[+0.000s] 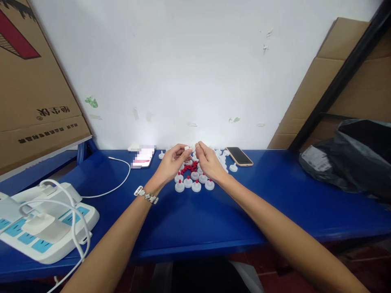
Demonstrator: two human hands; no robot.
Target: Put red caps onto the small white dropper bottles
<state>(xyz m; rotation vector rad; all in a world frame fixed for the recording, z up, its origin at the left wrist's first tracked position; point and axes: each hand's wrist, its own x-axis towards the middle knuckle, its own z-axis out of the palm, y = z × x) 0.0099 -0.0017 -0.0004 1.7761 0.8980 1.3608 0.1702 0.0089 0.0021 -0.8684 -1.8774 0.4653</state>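
Note:
My left hand is closed in a pinch on a white cap, a small part of which shows between thumb and fingers. Close beside it, my right hand has its fingers pressed together; whatever they may hold is hidden. Below the hands lies a pile of small red tips on the blue table. Several round white caps with red tips stand upright in front of the pile. More white caps without red tips lie behind and to the right, partly covered by my right hand.
A lit phone lies at the back left, and a dark-screened phone at the back right. A white power strip with cables fills the left front. Cardboard boxes and a dark plastic bag flank the table against the white wall.

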